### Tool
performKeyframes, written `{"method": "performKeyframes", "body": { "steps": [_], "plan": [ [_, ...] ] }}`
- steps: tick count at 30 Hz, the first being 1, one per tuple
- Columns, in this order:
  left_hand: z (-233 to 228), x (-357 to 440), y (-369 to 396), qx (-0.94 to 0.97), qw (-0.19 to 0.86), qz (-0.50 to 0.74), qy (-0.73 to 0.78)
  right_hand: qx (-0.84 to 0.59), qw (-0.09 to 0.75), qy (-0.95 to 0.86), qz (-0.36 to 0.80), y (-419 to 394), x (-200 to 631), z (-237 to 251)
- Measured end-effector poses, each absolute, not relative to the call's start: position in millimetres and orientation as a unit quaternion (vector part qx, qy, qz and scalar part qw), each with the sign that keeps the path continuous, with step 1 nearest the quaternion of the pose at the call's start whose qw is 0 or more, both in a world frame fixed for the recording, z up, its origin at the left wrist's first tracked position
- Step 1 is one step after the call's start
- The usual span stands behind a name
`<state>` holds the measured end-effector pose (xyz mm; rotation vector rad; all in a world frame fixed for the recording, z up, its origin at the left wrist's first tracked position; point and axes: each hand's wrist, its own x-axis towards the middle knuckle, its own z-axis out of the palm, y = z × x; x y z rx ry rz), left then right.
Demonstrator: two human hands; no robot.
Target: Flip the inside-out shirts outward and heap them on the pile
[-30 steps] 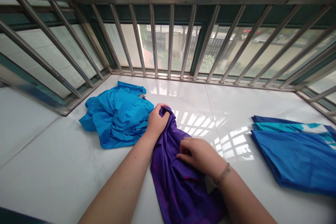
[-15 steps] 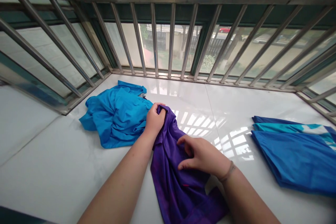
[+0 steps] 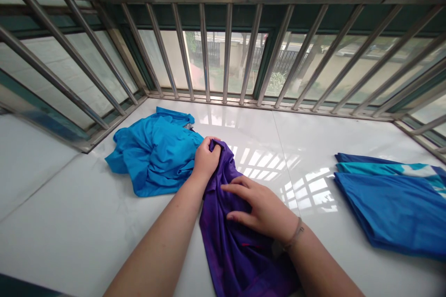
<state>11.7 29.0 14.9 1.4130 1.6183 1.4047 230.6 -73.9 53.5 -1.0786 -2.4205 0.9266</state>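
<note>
A purple garment (image 3: pixel 223 222) of shiny cloth lies lengthwise before me, gathered and creased toward its far end. Its exact kind cannot be made out. My left hand (image 3: pixel 206 158) is closed around that bunched far end, thumb on top. Over the middle of the cloth is my right hand (image 3: pixel 256 204), its fingers spread and curved, with a thin band at the wrist. Whether its fingertips touch the fabric is hard to tell. Just left of my left hand sits a crumpled bright blue garment (image 3: pixel 156 148), loosely heaped.
Folded cloth items, a blue one (image 3: pixel 393 213) in front of a teal-and-white one (image 3: pixel 379 168), lie at the right. The glossy white tiled surface (image 3: pixel 87 222) beneath meets metal window bars (image 3: pixel 226 55) at the back and both sides.
My right hand has shifted a little left over the purple garment, and its fingers have spread and straightened. My left hand keeps its grip in the same place.
</note>
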Motion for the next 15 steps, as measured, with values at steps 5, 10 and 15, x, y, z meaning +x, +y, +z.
{"method": "performKeyframes", "body": {
  "steps": [5, 10, 15],
  "plan": [
    [17, 12, 28, 0.532, 0.28, 0.515, 0.611, -0.345, 0.171, -0.861, 0.333, -77, 223, 44],
    [13, 10, 29, 0.532, 0.28, 0.521, 0.606, -0.376, 0.284, -0.74, 0.481, -71, 229, 44],
    [6, 10, 32, 0.535, 0.289, 0.527, 0.594, -0.45, 0.613, -0.387, 0.522, -47, 252, 36]
  ]
}}
